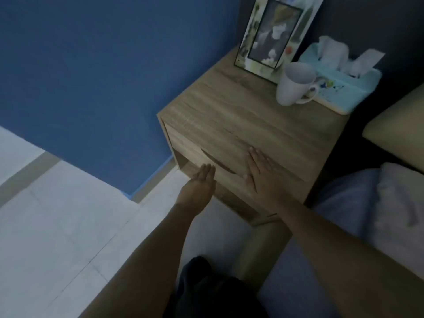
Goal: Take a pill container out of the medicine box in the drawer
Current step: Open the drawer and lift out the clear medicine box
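A wooden nightstand point(247, 118) stands against the blue wall, and its drawer point(190, 150) is closed, with a curved dark handle slot point(218, 165) in the front. My left hand point(199, 189) hovers flat with fingers together just below the slot's left end, holding nothing. My right hand point(261, 173) lies flat, fingers spread, on the drawer front at the slot's right end. The medicine box and pill container are hidden from view.
On the nightstand top stand a picture frame point(275, 33), a white mug point(294, 84) and a light blue tissue box point(341, 83). A bed with pillows point(394, 198) lies to the right. Pale floor tiles point(68, 226) spread to the left.
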